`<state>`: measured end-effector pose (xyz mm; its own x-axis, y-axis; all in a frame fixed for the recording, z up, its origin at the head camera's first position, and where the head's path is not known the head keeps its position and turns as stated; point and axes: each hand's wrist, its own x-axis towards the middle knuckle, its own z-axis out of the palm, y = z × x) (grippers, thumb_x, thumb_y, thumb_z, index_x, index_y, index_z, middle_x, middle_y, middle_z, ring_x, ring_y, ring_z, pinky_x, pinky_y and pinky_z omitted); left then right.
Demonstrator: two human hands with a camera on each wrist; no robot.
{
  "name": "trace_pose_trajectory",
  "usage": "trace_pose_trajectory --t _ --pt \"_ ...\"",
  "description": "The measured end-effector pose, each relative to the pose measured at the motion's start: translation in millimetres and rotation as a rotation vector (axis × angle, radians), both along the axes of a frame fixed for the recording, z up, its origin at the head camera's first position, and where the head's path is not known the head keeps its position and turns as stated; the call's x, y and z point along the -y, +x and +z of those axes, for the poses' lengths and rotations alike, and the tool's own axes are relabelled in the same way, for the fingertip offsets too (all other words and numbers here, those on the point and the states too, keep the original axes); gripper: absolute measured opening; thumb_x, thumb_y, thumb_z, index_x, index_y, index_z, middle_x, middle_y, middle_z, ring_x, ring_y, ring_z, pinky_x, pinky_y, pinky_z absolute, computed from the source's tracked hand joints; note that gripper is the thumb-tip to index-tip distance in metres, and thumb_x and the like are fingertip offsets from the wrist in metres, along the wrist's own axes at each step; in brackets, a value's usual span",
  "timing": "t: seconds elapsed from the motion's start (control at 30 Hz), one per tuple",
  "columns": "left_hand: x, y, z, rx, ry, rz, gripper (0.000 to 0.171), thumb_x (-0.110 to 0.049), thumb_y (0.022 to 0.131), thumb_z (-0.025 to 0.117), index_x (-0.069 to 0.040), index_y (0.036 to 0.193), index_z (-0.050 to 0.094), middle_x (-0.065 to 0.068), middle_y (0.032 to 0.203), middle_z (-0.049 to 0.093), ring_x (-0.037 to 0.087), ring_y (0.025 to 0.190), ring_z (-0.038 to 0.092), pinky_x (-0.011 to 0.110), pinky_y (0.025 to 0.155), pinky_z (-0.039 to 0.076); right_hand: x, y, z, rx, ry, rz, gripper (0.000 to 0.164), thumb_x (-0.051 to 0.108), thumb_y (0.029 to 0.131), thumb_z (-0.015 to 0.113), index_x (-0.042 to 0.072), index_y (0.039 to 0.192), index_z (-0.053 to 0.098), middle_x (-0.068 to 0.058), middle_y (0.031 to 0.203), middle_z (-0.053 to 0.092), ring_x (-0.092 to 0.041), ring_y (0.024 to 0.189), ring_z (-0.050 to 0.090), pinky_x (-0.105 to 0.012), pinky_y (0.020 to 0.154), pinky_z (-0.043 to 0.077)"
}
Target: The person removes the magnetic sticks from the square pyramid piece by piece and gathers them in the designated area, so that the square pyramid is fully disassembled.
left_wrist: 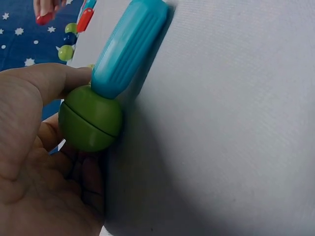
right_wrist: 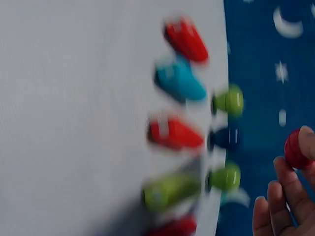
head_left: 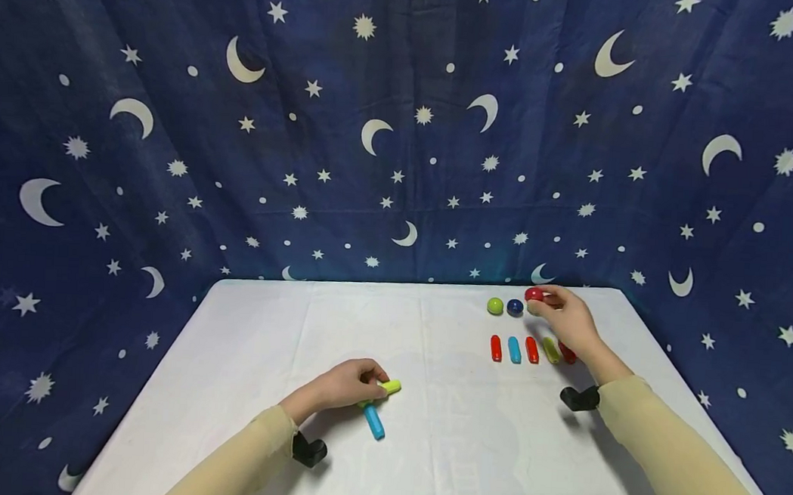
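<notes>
My left hand [head_left: 346, 384] pinches a yellow-green rod [head_left: 392, 386] between thumb and fingers, low over the white table. Beside the thumb, a grooved green ball [left_wrist: 90, 119] touches the end of a ribbed blue rod [left_wrist: 129, 46]. The blue rod lies against the tabletop. Most of the yellow-green rod is hidden behind the thumb in the left wrist view. Near the table's far edge, my right hand [head_left: 569, 322] pinches a glossy red ball [right_wrist: 297, 150], raised above the other balls. A green ball [right_wrist: 225, 177] stands below that hand.
Another green ball [head_left: 495, 306] and a dark blue ball [head_left: 515, 308] stand by the far edge. Nearer lies a row of rods: red [head_left: 495, 348], blue [head_left: 514, 350], red [head_left: 532, 350], green [head_left: 550, 351] and red [head_left: 567, 352]. A starry curtain [head_left: 349, 123] hangs behind the table [head_left: 262, 330].
</notes>
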<state>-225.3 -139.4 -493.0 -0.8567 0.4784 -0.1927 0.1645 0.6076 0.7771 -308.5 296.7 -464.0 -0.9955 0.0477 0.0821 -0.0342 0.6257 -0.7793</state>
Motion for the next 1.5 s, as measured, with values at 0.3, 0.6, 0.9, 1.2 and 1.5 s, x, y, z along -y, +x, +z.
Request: trace_pose_trajectory --t 0.3,0.6,0.9,1.2,1.5 --pt "1.2 0.9 1.3 0.022 0.001 0.018 0.020 -0.025 0.096 0.071 -0.012 0.111 0.071 0.001 0.088 0.061 0.015 0.077 0.053 0.030 0.068 0.044 -40.8 -17.6 -7.8 0.167 0.035 -0.198 0.058 0.029 0.102 0.062 -0.003 0.147 0.043 -0.029 0.130 0.052 -0.041 0.111 0.051 -0.056 0.100 0.047" --pt "0.9 1.2 0.2 0.034 0.012 0.009 0.020 -0.025 0.096 0.070 -0.013 0.112 0.071 0.001 0.087 0.061 0.014 0.076 0.053 0.030 0.068 0.044 -44.6 -27.4 -18.0 0.262 0.096 -0.224 0.057 0.028 0.101 0.065 -0.003 0.144 0.044 -0.029 0.129 0.049 -0.043 0.111 0.048 -0.058 0.099 0.045" --pt "-0.5 1.4 -0.6 0.042 0.016 0.012 0.020 -0.024 0.096 0.070 -0.012 0.112 0.070 0.002 0.088 0.061 0.014 0.075 0.052 0.029 0.067 0.043 -45.9 -30.9 -23.4 0.268 0.111 -0.243 0.058 0.024 0.101 0.064 -0.005 0.146 0.042 -0.033 0.137 0.046 -0.047 0.120 0.046 -0.063 0.105 0.041" --pt "-0.5 1.1 -1.0 0.036 0.014 0.014 0.020 -0.024 0.095 0.072 -0.013 0.111 0.071 0.001 0.087 0.060 0.014 0.075 0.051 0.028 0.067 0.042 -45.5 -34.1 -28.0 0.274 0.098 -0.238 0.059 0.024 0.101 0.065 -0.004 0.147 0.041 -0.033 0.138 0.045 -0.049 0.120 0.046 -0.064 0.103 0.042" --pt "1.1 0.4 -2.8 0.046 0.028 0.022 0.020 -0.024 0.095 0.072 -0.012 0.110 0.070 0.002 0.086 0.060 0.013 0.073 0.050 0.028 0.065 0.042 -44.6 -37.6 -29.9 0.252 0.111 -0.203 0.059 0.023 0.100 0.066 -0.004 0.146 0.043 -0.033 0.135 0.047 -0.048 0.119 0.047 -0.064 0.104 0.041"
